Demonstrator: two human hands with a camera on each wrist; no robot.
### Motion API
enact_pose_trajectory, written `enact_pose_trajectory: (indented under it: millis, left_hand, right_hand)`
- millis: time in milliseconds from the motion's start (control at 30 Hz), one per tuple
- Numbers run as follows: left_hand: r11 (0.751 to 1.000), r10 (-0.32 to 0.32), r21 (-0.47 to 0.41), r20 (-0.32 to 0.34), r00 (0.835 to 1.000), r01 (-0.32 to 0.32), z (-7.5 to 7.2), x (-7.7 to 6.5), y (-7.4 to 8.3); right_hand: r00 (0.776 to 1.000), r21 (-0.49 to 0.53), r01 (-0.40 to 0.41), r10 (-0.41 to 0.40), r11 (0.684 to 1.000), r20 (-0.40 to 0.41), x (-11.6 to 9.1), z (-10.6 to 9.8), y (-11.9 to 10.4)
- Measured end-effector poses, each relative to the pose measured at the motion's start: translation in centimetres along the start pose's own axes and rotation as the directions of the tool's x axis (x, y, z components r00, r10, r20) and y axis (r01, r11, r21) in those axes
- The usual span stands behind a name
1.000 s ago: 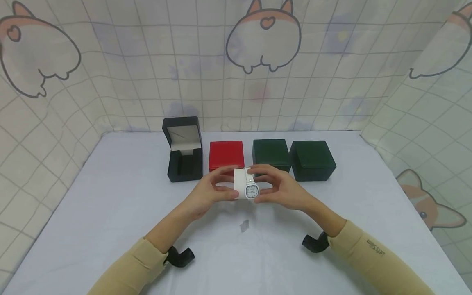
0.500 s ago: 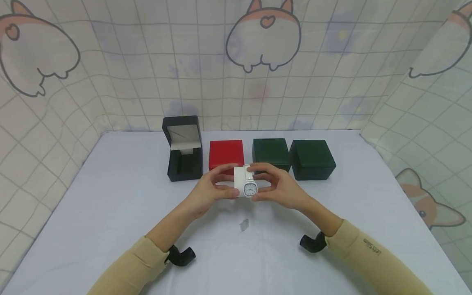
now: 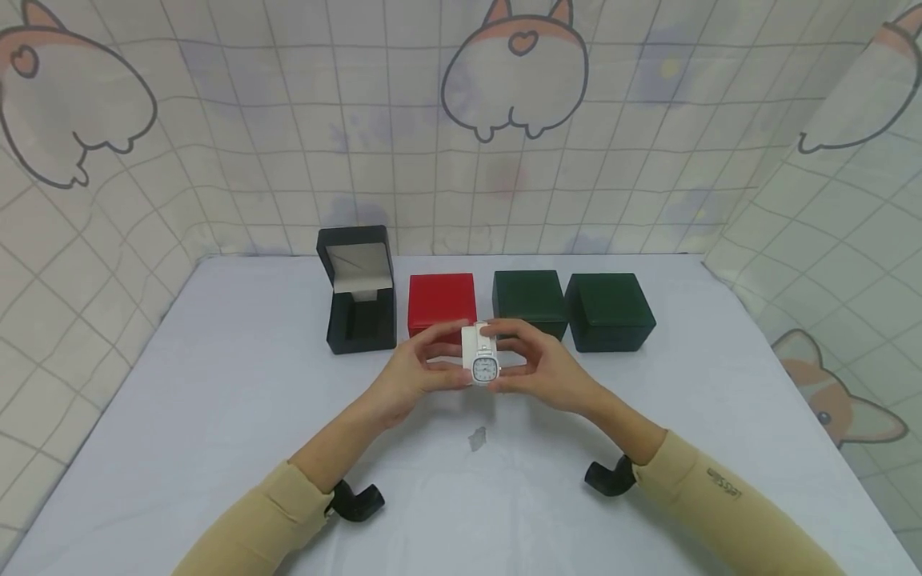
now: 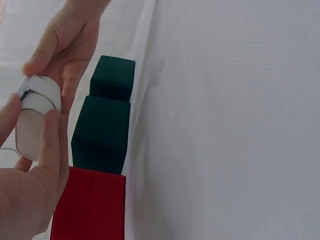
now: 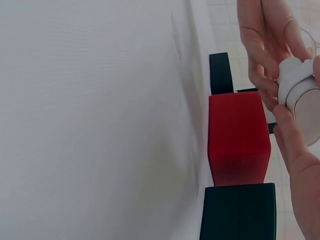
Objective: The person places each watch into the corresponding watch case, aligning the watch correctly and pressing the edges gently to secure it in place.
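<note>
A white wristwatch (image 3: 485, 369) with a square face sits strapped around a white watch cushion (image 3: 468, 342), held above the table in front of the boxes. My left hand (image 3: 403, 376) grips the cushion's left end between thumb and fingers. From the right, my right hand (image 3: 551, 370) pinches the watch, thumb low by the case and fingertips on the strap at the top. In the left wrist view the white strap (image 4: 39, 101) circles the cushion's pale end (image 4: 30, 134). The right wrist view shows the cushion (image 5: 309, 116) between both hands.
Behind the hands stand an open black watch box (image 3: 362, 324), a closed red box (image 3: 442, 298) and two closed dark green boxes (image 3: 529, 296). A small grey patch (image 3: 478, 439) marks the white tablecloth (image 3: 475, 512). Patterned cloth walls (image 3: 403, 184) enclose the table.
The watch has shifted slightly left along the cushion, so less bare cushion shows beside it. My right hand has edged left with it; the boxes stay put.
</note>
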State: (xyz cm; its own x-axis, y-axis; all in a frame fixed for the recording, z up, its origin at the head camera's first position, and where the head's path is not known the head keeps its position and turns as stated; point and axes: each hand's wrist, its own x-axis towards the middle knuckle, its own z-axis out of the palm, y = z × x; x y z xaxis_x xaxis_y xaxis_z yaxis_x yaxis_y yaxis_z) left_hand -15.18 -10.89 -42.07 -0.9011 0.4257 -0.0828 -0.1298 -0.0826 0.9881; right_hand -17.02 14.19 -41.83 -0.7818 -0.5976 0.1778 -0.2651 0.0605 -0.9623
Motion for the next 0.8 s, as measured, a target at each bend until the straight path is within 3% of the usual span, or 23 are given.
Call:
enact_pose_trajectory:
  millis: [333,500,800]
  left_hand:
    - [1.000,-0.023,-0.003,-0.023,0.999,0.023,0.03,0.19,-0.37]
    - [0.999,-0.041,-0.030,-0.024,0.999,0.041,0.06,0.21,-0.34]
    - [0.999,-0.018,-0.045,0.002,1.000,0.018,-0.02,0.08,-0.36]
  right_hand:
    - [0.995,-0.162,0.096,-0.100,0.982,-0.019,-0.32,-0.04,0.21]
    - [0.993,-0.200,0.103,-0.112,0.974,-0.032,-0.20,0.13,0.21]
    - [0.990,-0.238,0.107,-0.125,0.965,-0.059,-0.10,0.39,0.21]
